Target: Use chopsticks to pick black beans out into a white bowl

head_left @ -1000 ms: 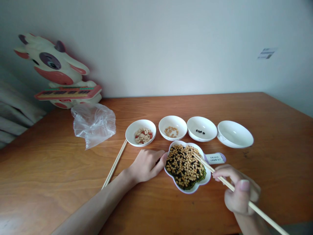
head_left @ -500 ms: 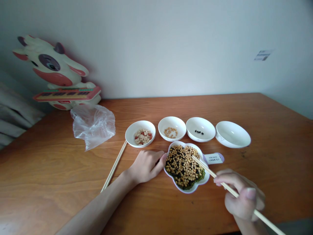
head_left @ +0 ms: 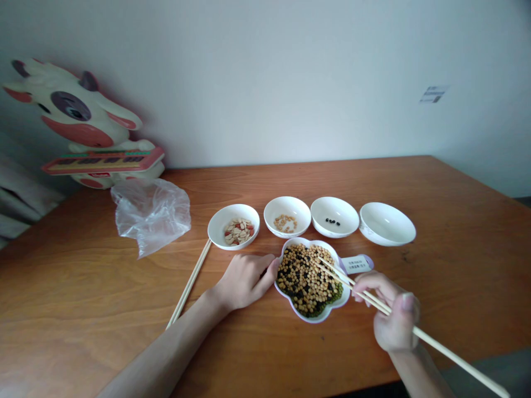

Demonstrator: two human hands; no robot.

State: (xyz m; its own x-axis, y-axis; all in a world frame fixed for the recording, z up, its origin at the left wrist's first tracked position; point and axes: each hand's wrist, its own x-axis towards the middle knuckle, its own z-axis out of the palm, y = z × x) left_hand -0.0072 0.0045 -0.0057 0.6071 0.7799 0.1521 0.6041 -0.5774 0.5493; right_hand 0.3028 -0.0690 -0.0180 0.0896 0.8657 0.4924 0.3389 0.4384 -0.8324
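Note:
A flower-shaped white dish with a purple rim and short labelled handle (head_left: 357,265) holds yellow soybeans (head_left: 307,276), black beans and green mung beans. My left hand (head_left: 244,282) grips its left rim, thumb and fingers closed at the edge. Wooden chopsticks (head_left: 375,302) are in my right hand (head_left: 394,315), their slightly parted tips among the beans at the dish's upper right. Behind stand white bowls in a row: one with pale and reddish pieces (head_left: 239,232), one with soybeans (head_left: 286,223), one with several black beans (head_left: 332,222), and one with nothing visible inside (head_left: 388,224).
Left of my forearm lies another pair of chopsticks (head_left: 188,284), touching the leftmost bowl's side. A crumpled clear plastic bag (head_left: 151,215) is on the wooden table (head_left: 265,354) before a cow-shaped toy keyboard (head_left: 103,160). The wall (head_left: 265,83) closes off the back.
The view has shifted, so most things appear a little further left. My right hand has turned slightly, and the two chopstick tips now show apart in the beans. The left hand keeps its hold.

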